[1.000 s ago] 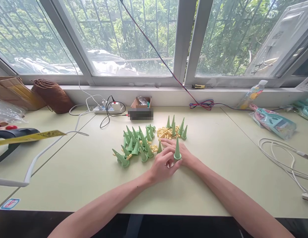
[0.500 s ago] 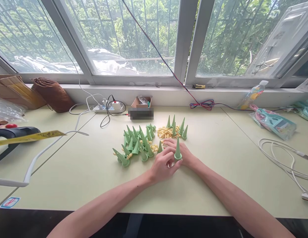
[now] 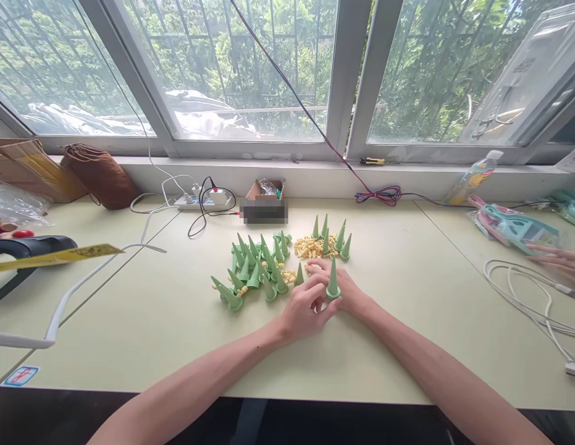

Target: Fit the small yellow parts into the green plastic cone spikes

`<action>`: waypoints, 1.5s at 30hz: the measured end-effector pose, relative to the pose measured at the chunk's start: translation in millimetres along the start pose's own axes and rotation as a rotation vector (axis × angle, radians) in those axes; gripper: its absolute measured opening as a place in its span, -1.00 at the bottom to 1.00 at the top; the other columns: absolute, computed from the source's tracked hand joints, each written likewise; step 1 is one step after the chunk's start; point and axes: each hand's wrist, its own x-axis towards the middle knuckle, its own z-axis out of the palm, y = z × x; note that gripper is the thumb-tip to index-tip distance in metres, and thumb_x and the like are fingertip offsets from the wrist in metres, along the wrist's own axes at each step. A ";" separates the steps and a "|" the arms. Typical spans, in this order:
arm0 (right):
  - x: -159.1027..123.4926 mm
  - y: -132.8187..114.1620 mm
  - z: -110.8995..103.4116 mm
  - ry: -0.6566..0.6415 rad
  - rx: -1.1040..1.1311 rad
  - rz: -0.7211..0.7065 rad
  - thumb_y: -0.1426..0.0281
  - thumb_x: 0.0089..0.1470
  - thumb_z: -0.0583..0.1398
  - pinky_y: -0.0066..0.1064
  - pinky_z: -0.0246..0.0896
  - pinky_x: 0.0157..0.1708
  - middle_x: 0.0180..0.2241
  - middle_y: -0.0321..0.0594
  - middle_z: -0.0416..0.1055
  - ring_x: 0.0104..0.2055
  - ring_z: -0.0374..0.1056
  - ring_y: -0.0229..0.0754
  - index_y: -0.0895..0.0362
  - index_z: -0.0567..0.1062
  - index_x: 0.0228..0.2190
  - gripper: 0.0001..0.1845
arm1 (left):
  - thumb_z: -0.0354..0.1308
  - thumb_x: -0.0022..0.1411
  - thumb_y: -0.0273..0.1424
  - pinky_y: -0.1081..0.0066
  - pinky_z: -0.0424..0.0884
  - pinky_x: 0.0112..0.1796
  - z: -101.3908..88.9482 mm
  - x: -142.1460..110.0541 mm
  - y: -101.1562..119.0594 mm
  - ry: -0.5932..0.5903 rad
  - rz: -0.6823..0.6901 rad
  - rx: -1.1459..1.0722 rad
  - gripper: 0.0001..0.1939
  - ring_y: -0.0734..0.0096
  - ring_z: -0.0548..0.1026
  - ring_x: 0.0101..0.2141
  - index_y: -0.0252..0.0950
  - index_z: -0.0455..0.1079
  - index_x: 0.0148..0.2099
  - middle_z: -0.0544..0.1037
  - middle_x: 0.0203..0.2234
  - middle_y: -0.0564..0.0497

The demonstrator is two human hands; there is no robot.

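My left hand pinches a green pointed cone by its round, flanged base, with the tip upward. Just behind it, my right hand rests on the table, its fingers stretched to the left and partly hidden by the left hand and the cone. Its fingertips lie near a standing green cone. To the left is a cluster of similar green cones, some upright and some tilted, with small yellow pegs among them. Beyond my right hand, a pile of yellow pegs has several cones beside it.
Another person's hand reaches in from the right beside a teal and pink bagged item. White cables lie there. At the back are a bottle, a small box, a power strip and a brown pouch.
Another person's hand has come into view at the right, by the bagged item. My two hands and the held cone have stayed in place.
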 end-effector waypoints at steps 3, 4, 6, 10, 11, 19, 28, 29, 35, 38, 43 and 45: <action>0.0 3.1 2.8 0.000 -0.016 0.015 0.46 0.04 0.21 -0.44 0.14 -0.46 -0.09 -0.11 0.43 -0.24 0.41 -0.13 0.10 0.38 -0.33 -0.90 | 0.20 0.21 -0.46 0.53 0.23 -0.64 -0.2 0.2 0.6 0.006 -0.013 -0.003 -0.69 0.64 0.25 -0.62 -0.27 0.12 -0.47 0.51 -0.38 0.00; -0.1 4.7 4.3 0.002 -0.020 0.015 0.48 0.04 0.19 -0.45 0.10 -0.48 -0.15 -0.13 0.43 -0.26 0.40 -0.14 0.10 0.36 -0.36 -0.91 | 0.20 0.21 -0.46 0.53 0.23 -0.64 -0.3 0.2 0.9 0.006 -0.020 -0.005 -0.68 0.64 0.25 -0.63 -0.27 0.12 -0.47 0.51 -0.39 0.01; -0.3 8.0 7.3 0.012 -0.017 0.020 0.51 0.05 0.15 -0.46 0.04 -0.50 -0.24 -0.18 0.40 -0.30 0.35 -0.18 0.10 0.33 -0.39 -0.91 | 0.20 0.22 -0.45 0.53 0.23 -0.64 -0.5 0.2 1.4 0.001 -0.032 -0.012 -0.68 0.64 0.25 -0.63 -0.27 0.12 -0.48 0.52 -0.39 0.01; -0.8 11.3 11.0 0.041 0.005 0.045 0.48 0.01 0.16 -0.46 -0.07 -0.55 -0.31 -0.25 0.29 -0.43 0.22 -0.26 0.09 0.26 -0.41 -0.87 | 0.18 0.23 -0.44 0.53 0.23 -0.64 -0.8 0.3 2.5 -0.005 -0.052 -0.029 -0.68 0.65 0.24 -0.62 -0.27 0.11 -0.49 0.54 -0.38 0.00; -0.8 11.5 11.3 0.047 0.006 0.050 0.47 0.00 0.17 -0.46 -0.10 -0.56 -0.34 -0.27 0.25 -0.46 0.18 -0.27 0.09 0.25 -0.41 -0.86 | 0.18 0.23 -0.44 0.53 0.23 -0.64 -0.8 0.5 2.7 -0.004 -0.055 -0.032 -0.68 0.65 0.25 -0.62 -0.27 0.11 -0.49 0.54 -0.37 -0.01; -0.1 12.7 12.6 0.060 0.020 0.052 0.50 0.03 0.13 -0.47 -0.14 -0.57 -0.39 -0.32 0.14 -0.51 0.02 -0.30 0.09 0.19 -0.40 -0.84 | 0.17 0.21 -0.47 0.54 0.23 -0.62 -0.6 0.5 2.4 0.017 -0.047 -0.041 -0.69 0.66 0.24 -0.61 -0.28 0.11 -0.50 0.53 -0.35 -0.03; -1.6 14.7 16.6 0.045 -0.027 0.035 0.48 0.11 0.12 -0.48 -0.10 -0.56 -0.36 -0.27 0.17 -0.44 0.10 -0.27 0.09 0.24 -0.40 -0.89 | 0.19 0.19 -0.50 0.56 0.22 -0.59 -0.4 -1.6 0.3 0.034 -0.069 -0.042 -0.69 0.63 0.25 -0.58 -0.27 0.10 -0.46 0.48 -0.43 0.01; -1.4 15.2 17.1 0.051 -0.033 0.015 0.49 0.11 0.12 -0.48 -0.09 -0.55 -0.36 -0.26 0.18 -0.40 0.12 -0.24 0.09 0.25 -0.41 -0.88 | 0.19 0.19 -0.50 0.56 0.22 -0.59 -0.4 -1.6 0.4 0.039 -0.067 -0.040 -0.70 0.63 0.25 -0.58 -0.27 0.10 -0.45 0.47 -0.45 0.02; 0.3 17.3 18.4 0.094 -0.001 -0.064 0.57 0.07 0.14 -0.46 0.00 -0.48 -0.42 -0.25 0.22 -0.25 0.18 -0.16 0.10 0.26 -0.50 -0.80 | 0.19 0.19 -0.49 0.58 0.24 -0.61 0.2 -1.8 1.1 0.046 -0.116 -0.110 -0.75 0.67 0.26 -0.61 -0.25 0.13 -0.35 0.46 -0.39 0.03; -0.8 19.0 16.8 0.119 0.075 -0.052 0.62 0.05 0.12 -0.45 0.12 -0.42 -0.38 -0.25 0.25 -0.25 0.21 -0.17 0.10 0.30 -0.48 -0.81 | 0.18 0.21 -0.49 0.61 0.22 -0.63 0.8 -1.9 1.3 0.052 -0.150 -0.165 -0.78 0.72 0.27 -0.64 -0.24 0.13 -0.27 0.46 -0.33 0.04; -4.5 20.0 6.2 0.180 0.219 0.040 0.61 0.09 0.12 -0.39 0.26 -0.39 -0.28 -0.20 0.26 -0.32 0.27 -0.20 0.12 0.34 -0.40 -0.85 | 0.18 0.23 -0.49 0.63 0.20 -0.62 1.1 -3.1 0.9 0.037 -0.199 -0.166 -0.73 0.67 0.25 -0.69 -0.20 0.16 -0.10 0.28 -0.61 0.26; -4.3 17.4 -0.9 0.205 0.272 0.080 0.57 0.16 0.09 -0.36 0.29 -0.41 -0.25 -0.19 0.26 -0.36 0.29 -0.21 0.12 0.37 -0.33 -0.87 | 0.18 0.23 -0.47 0.62 0.21 -0.62 1.4 -4.1 0.2 0.037 -0.229 -0.162 -0.70 0.67 0.26 -0.70 -0.19 0.14 -0.07 0.27 -0.63 0.28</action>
